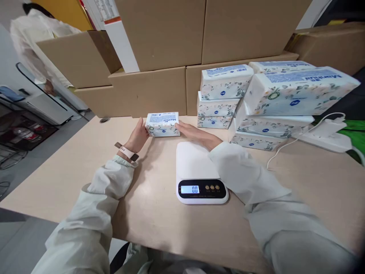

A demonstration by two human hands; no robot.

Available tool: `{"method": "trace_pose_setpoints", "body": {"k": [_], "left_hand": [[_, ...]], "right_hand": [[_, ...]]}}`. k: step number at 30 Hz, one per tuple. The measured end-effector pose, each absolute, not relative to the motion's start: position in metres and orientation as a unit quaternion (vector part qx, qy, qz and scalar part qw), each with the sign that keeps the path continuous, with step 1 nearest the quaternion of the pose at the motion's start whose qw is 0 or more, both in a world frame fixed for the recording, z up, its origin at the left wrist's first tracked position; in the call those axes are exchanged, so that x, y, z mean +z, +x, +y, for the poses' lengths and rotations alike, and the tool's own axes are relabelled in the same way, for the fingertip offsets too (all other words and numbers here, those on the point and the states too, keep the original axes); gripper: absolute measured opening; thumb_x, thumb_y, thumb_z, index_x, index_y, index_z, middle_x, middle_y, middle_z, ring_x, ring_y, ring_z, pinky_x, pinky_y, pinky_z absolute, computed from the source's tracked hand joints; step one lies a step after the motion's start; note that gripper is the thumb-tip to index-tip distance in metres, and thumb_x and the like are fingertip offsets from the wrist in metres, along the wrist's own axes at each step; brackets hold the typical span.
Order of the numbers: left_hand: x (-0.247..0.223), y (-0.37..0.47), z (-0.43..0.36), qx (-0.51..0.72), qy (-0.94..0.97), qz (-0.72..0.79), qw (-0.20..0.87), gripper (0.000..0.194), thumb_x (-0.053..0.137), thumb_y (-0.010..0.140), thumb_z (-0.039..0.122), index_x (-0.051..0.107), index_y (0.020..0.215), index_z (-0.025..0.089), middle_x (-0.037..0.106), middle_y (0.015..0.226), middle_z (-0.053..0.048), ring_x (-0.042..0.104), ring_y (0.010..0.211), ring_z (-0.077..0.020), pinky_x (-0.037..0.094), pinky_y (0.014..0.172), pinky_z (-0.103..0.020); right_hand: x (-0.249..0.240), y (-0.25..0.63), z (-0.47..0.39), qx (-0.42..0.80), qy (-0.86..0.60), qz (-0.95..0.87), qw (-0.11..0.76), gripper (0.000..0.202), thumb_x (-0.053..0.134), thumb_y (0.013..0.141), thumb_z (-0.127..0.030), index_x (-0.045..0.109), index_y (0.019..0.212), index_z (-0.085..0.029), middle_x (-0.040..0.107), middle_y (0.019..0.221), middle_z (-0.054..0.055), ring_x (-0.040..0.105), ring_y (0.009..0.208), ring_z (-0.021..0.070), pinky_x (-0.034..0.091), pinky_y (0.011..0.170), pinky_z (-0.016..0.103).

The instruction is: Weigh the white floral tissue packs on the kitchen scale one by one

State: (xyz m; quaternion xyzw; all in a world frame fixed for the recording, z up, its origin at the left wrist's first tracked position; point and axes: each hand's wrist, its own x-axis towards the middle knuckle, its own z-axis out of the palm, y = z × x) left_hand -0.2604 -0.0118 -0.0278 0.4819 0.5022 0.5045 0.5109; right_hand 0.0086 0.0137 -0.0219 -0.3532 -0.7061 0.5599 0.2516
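Note:
A white and blue tissue pack point(162, 124) rests on the table near the cardboard boxes, held between my two hands. My left hand point(138, 136) presses its left end, and my right hand point(196, 134) touches its right end with the fingers stretched out together. Below my right forearm lies a white digital scale point(196, 161), its lit display point(190, 189) reading 0.0. Nothing sits on the scale's plate. To the right, more tissue packs stand in stacks, one nearer the middle point(224, 85) and one farther right point(299, 93).
Large cardboard boxes point(154, 89) line the back of the wooden table point(154, 217). A white power strip point(327, 139) with a cable lies at the right. Beyond the table at the far left stands a person point(40, 38) in a white garment. A shelf with bottles is at left.

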Motion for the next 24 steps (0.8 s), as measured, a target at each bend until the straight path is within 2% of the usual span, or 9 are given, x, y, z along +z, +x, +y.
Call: {"method": "trace_pose_setpoints", "body": {"k": [1, 3, 8, 11, 13, 16, 18, 22, 24], "left_hand": [[-0.019, -0.252, -0.021, 0.51, 0.505, 0.484, 0.5, 0.077, 0.031, 0.106, 0.074, 0.07, 0.141, 0.017, 0.07, 0.148, -0.012, 0.051, 0.154, -0.0362, 0.035, 0.133, -0.054], [0.003, -0.235, -0.046, 0.516, 0.555, 0.443, 0.48, 0.076, 0.034, 0.106, 0.076, 0.067, 0.148, 0.021, 0.063, 0.158, -0.007, 0.04, 0.162, -0.0355, 0.029, 0.137, -0.054], [0.038, -0.204, -0.124, 0.473, 0.628, 0.38, 0.487, 0.07, 0.026, 0.111, 0.072, 0.058, 0.16, 0.033, 0.044, 0.174, 0.006, 0.016, 0.172, -0.0295, 0.015, 0.143, -0.047], [0.031, -0.19, -0.156, 0.42, 0.63, 0.367, 0.54, 0.07, 0.019, 0.112, 0.07, 0.05, 0.166, 0.037, 0.032, 0.179, 0.01, 0.01, 0.172, -0.0286, 0.013, 0.144, -0.049], [0.018, -0.184, -0.165, 0.391, 0.635, 0.366, 0.557, 0.068, 0.019, 0.112, 0.068, 0.045, 0.168, 0.039, 0.028, 0.18, 0.011, 0.008, 0.173, -0.0281, 0.013, 0.144, -0.051], [-0.003, -0.178, -0.167, 0.365, 0.649, 0.368, 0.557, 0.067, 0.024, 0.112, 0.069, 0.043, 0.169, 0.04, 0.031, 0.179, 0.01, 0.01, 0.172, -0.0265, 0.016, 0.144, -0.051], [-0.016, -0.177, -0.167, 0.363, 0.652, 0.386, 0.542, 0.066, 0.029, 0.111, 0.07, 0.042, 0.169, 0.042, 0.03, 0.179, 0.011, 0.012, 0.172, -0.0264, 0.017, 0.144, -0.052], [-0.04, -0.186, -0.167, 0.41, 0.636, 0.471, 0.454, 0.07, 0.039, 0.109, 0.072, 0.034, 0.172, 0.043, 0.021, 0.181, 0.01, 0.009, 0.172, -0.0275, 0.007, 0.144, -0.055], [-0.05, -0.194, -0.167, 0.426, 0.621, 0.503, 0.423, 0.073, 0.039, 0.108, 0.074, 0.033, 0.173, 0.04, 0.021, 0.182, 0.007, 0.01, 0.172, -0.0285, 0.008, 0.144, -0.055]], "right_hand": [[-0.014, 0.014, 0.008, 0.559, -0.358, -0.704, 0.254, 0.098, 0.047, 0.094, -0.087, 0.031, 0.173, -0.03, 0.013, 0.185, -0.002, 0.009, 0.174, 0.0299, 0.01, 0.142, 0.055], [0.006, 0.031, -0.01, 0.541, -0.358, -0.713, 0.266, 0.097, 0.043, 0.096, -0.087, 0.023, 0.175, -0.035, 0.012, 0.184, -0.006, 0.009, 0.174, 0.0289, 0.009, 0.142, 0.055], [0.044, 0.088, -0.085, 0.466, -0.383, -0.748, 0.278, 0.08, 0.044, 0.103, -0.076, 0.021, 0.173, -0.045, 0.016, 0.183, -0.015, 0.005, 0.174, 0.0325, 0.001, 0.142, 0.059], [0.035, 0.117, -0.124, 0.433, -0.383, -0.774, 0.259, 0.08, 0.045, 0.105, -0.071, 0.014, 0.174, -0.044, 0.013, 0.184, -0.013, 0.007, 0.173, 0.0325, 0.008, 0.142, 0.059], [0.02, 0.129, -0.139, 0.412, -0.383, -0.786, 0.256, 0.08, 0.046, 0.106, -0.067, 0.014, 0.175, -0.041, 0.016, 0.184, -0.007, 0.015, 0.172, 0.032, 0.017, 0.141, 0.06], [-0.008, 0.136, -0.145, 0.389, -0.377, -0.789, 0.29, 0.071, 0.052, 0.108, -0.059, 0.027, 0.172, -0.041, 0.038, 0.178, -0.001, 0.038, 0.166, 0.03, 0.037, 0.135, 0.057], [-0.028, 0.137, -0.145, 0.37, -0.378, -0.773, 0.351, 0.061, 0.055, 0.109, -0.052, 0.042, 0.167, -0.041, 0.052, 0.17, 0.001, 0.05, 0.159, 0.0275, 0.048, 0.129, 0.053], [-0.067, 0.138, -0.15, 0.29, -0.432, -0.67, 0.53, 0.041, 0.056, 0.11, -0.043, 0.066, 0.148, -0.033, 0.076, 0.144, 0.007, 0.074, 0.133, 0.0244, 0.061, 0.117, 0.048], [-0.078, 0.14, -0.154, 0.248, -0.441, -0.645, 0.573, 0.036, 0.056, 0.11, -0.04, 0.072, 0.14, -0.03, 0.082, 0.127, 0.008, 0.079, 0.117, 0.023, 0.066, 0.106, 0.045]]}}
